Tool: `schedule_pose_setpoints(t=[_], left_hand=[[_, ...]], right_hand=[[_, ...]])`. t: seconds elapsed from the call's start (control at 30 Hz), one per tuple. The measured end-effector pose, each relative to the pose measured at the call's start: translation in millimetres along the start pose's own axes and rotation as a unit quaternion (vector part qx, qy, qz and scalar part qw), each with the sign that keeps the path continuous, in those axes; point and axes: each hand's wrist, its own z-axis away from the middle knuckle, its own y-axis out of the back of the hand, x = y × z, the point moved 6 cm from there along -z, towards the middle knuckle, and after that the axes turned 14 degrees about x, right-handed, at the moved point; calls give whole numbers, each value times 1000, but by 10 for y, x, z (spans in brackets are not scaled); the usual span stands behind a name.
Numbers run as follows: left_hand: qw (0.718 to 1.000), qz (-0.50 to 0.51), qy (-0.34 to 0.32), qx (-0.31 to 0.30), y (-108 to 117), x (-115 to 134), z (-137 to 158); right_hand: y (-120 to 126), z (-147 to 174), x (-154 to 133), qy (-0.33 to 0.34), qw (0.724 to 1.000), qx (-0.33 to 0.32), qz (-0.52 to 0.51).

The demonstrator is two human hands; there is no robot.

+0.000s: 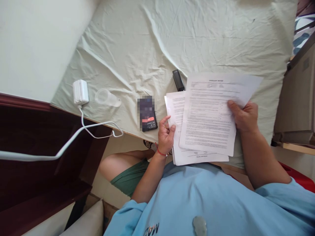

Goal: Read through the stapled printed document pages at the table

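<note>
My right hand (pixel 244 114) grips the right edge of a printed sheet of paper (pixel 208 114), thumb on top, and the sheet's upper right corner bends upward. Beneath this sheet lies a stack of papers (pixel 176 103), partly covered, with some print upside down along its near edge. At the stack's left edge, my left hand (pixel 166 134) pinches the papers between thumb and fingers. A small black oblong object (pixel 178 80), possibly a stapler, rests just beyond the stack. To the left of the papers lies a dark phone (pixel 150 123) with its screen lit and partly blurred out.
A pale green cloth (pixel 128 49) with wrinkles covers the table. On its left side are a clear plastic cup (pixel 107 97) lying tipped and a white power adapter (pixel 80 91) with a white cable (pixel 71 141) hanging over the edge. A cardboard box (pixel 296 98) stands at the right.
</note>
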Motion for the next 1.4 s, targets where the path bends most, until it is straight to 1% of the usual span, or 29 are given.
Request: schedule_pose_setpoints(t=[0.07, 0.2, 0.27, 0.43, 0.6, 0.7, 0.8, 1.03, 1.23, 1.4], left_hand=[[1000, -1, 7, 2, 6, -9, 2], [1000, 1, 15, 1, 9, -15, 8], [1000, -3, 16, 3, 13, -20, 8], [1000, -3, 8, 2, 7, -13, 1], [1000, -6, 9, 1, -1, 8, -5], [1000, -2, 12, 1, -4, 18, -3], [1000, 0, 15, 5, 1, 19, -3], [1000, -5, 21, 13, 13, 21, -3], [1000, -5, 8, 7, -5, 33, -2], [1000, -11, 8, 5, -9, 24, -4]], right_hand=[[24, -42, -57, -1, 998, 39, -48], [69, -121, -111, -35, 985, 80, -150], [101, -160, -92, -52, 979, 85, -179], [136, -187, -53, -90, 970, 65, -216], [125, -150, -94, -116, 966, 59, -223], [113, -135, -111, -120, 968, 53, -212], [102, -127, -117, -121, 966, 53, -222], [121, -142, -63, -138, 965, 69, -212], [128, -135, -88, -118, 971, 67, -197], [120, -130, -82, -117, 972, 71, -192]])
